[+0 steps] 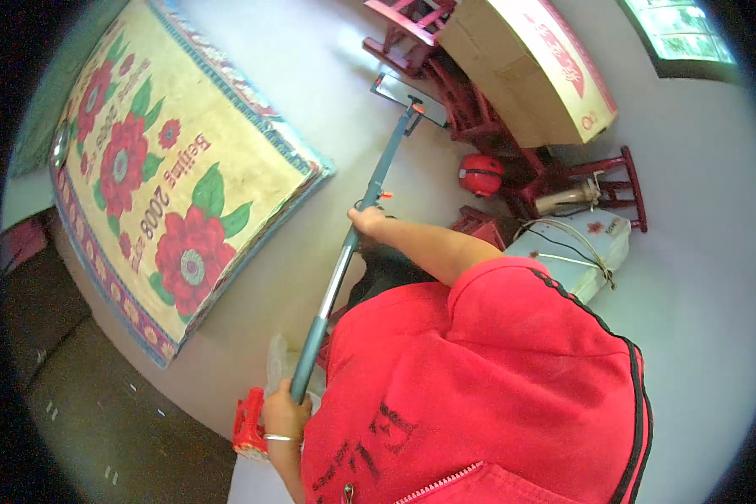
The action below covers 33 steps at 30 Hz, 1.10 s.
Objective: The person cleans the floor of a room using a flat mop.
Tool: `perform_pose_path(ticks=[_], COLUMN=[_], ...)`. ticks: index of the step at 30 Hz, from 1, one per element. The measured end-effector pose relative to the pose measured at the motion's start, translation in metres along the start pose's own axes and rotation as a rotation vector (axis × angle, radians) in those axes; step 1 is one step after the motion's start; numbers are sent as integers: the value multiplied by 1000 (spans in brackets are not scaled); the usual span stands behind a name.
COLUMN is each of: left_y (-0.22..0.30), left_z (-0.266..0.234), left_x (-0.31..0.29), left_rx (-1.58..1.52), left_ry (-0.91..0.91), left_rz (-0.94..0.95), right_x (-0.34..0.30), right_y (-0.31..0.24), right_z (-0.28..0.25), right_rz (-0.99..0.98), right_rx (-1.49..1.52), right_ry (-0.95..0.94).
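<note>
A long-handled flat mop (pixel 335 278) with a grey and silver pole slants across the floor in front of me. My left hand (pixel 285 412), with a white bracelet at the wrist, is wrapped round the grey grip at the pole's near end. Farther up the pole, my right hand (pixel 366 221) closes round it just below a small orange part. The flat rectangular mop head (pixel 401 91) lies on the pale floor at the far end, close beside dark red wooden stools (pixel 458 97).
On the left is a bed-like platform with a yellow flowered cover (pixel 164 195). A large cardboard box (pixel 512 76) rests on the stools, near a red rounded object (pixel 480 175) and a white box (pixel 581 244) with a cord. A red lantern-like object (pixel 250 424) is beside my left hand.
</note>
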<state>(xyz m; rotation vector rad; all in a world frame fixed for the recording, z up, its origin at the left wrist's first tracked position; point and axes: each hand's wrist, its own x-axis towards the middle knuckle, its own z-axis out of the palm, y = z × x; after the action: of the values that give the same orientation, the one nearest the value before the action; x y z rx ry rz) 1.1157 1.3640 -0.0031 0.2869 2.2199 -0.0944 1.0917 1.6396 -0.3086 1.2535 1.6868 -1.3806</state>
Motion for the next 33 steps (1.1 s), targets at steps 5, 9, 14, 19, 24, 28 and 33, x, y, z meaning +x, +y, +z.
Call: perform_pose_path(ticks=[5, 9, 14, 19, 24, 28, 33], left_y=[25, -19, -119, -213, -237, -194, -218], left_z=[-25, -56, -123, -158, -91, -51, -70], left_x=[20, 12, -13, 17, 63, 81, 65], left_rx=[32, 44, -6, 226, 178, 228, 289], left_ry=[-19, -94, -142, -49, -26, -36, -109], left_rz=[43, 42, -66, -32, 188, 407, 339], right_x=[50, 50, -59, -80, -57, -4, -23], right_y=[2, 10, -30, -38, -13, 53, 31], right_z=[-13, 45, 140, 216, 214, 187, 213], right_rz=[162, 8, 165, 209, 237, 316, 269], right_rx=[392, 234, 575, 802, 750, 574, 721], right_ry=[59, -9, -223, -246, 181, 433, 386])
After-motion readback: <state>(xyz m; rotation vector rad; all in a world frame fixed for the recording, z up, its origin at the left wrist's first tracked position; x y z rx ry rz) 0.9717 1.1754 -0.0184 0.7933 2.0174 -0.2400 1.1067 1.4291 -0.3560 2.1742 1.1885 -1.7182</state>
